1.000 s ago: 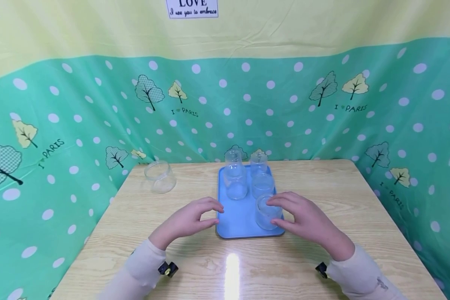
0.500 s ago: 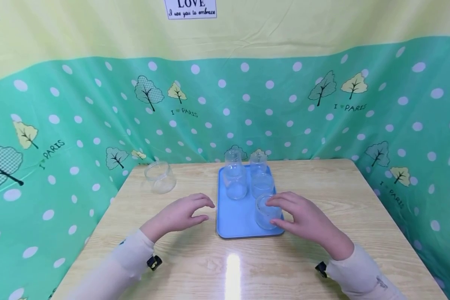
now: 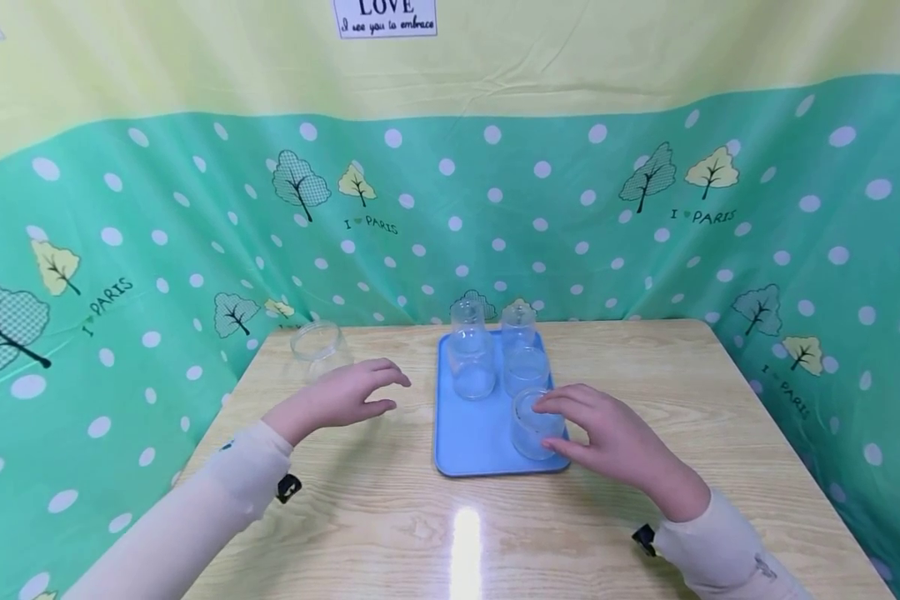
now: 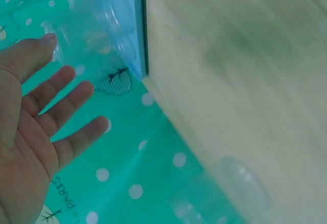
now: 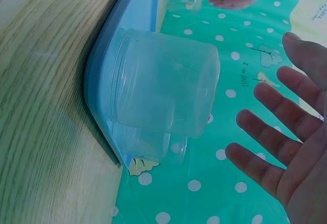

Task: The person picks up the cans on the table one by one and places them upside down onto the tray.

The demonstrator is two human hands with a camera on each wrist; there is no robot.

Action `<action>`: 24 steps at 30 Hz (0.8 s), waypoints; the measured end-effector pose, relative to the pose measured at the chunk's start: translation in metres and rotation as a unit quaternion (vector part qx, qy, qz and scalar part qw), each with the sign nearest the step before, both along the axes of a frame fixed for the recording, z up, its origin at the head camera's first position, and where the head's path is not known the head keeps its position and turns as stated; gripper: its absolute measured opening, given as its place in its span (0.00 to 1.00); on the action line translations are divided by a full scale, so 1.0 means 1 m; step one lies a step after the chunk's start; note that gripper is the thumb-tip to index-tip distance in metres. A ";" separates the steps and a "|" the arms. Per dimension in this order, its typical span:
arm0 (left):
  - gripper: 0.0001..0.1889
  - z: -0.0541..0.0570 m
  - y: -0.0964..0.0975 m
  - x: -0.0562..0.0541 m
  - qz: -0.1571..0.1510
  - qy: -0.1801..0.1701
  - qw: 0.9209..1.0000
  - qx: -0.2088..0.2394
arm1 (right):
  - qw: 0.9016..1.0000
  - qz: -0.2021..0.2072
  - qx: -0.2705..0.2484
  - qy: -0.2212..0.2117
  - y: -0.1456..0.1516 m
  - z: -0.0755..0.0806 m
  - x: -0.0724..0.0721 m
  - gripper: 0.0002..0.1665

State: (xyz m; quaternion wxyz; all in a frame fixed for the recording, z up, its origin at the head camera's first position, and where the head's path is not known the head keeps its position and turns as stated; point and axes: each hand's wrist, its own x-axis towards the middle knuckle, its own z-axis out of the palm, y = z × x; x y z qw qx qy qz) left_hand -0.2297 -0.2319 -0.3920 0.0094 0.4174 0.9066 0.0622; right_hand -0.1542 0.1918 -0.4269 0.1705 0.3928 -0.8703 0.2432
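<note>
My left hand (image 3: 341, 396) hovers over the table left of the blue tray (image 3: 468, 442), fingers apart and holding nothing. Behind it, a clear wide-mouthed jar (image 3: 317, 340) stands at the table's back left, its lower part partly covered by the hand. My right hand (image 3: 603, 433) is beside the clear jar (image 3: 527, 435) at the tray's front right. In the right wrist view a gap separates its spread fingers (image 5: 265, 124) from that jar (image 5: 163, 83), which stands upright on the tray.
Several more clear jars stand on the tray, one of them (image 3: 526, 372) behind the front right jar and another (image 3: 472, 379) on the left side. The wooden table (image 3: 630, 358) ends at a green dotted curtain (image 3: 450, 225) at the back and sides.
My left hand has moved away from the tray's left edge, leftward and back toward the lone jar. The right hand and the jars stay where they were.
</note>
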 end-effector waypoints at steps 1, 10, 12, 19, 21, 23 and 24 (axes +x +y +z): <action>0.18 0.002 -0.001 -0.002 -0.001 0.002 1.000 0.001 | 1.000 0.000 0.000 -0.001 0.000 0.000 0.000 0.26; 0.18 0.021 -0.020 -0.025 0.019 0.054 0.998 -0.041 | 1.000 0.001 0.005 -0.006 0.000 0.000 -0.001 0.26; 0.20 0.026 -0.025 -0.030 0.035 0.049 0.997 -0.051 | 1.000 0.000 0.006 -0.009 -0.001 0.000 -0.001 0.26; 0.25 0.038 -0.041 -0.046 0.085 0.012 0.993 -0.085 | 1.000 -0.003 0.007 -0.010 0.000 -0.002 -0.001 0.26; 0.26 0.040 -0.044 -0.050 0.091 0.002 0.992 -0.086 | 1.000 -0.003 0.006 -0.010 0.000 -0.002 -0.001 0.26; 0.27 0.042 -0.046 -0.053 0.096 -0.008 0.992 -0.087 | 1.000 -0.003 0.005 -0.008 0.001 -0.002 -0.001 0.26; 0.27 0.043 -0.048 -0.055 0.100 -0.012 0.991 -0.088 | 1.000 -0.002 0.005 -0.007 0.001 -0.002 -0.001 0.26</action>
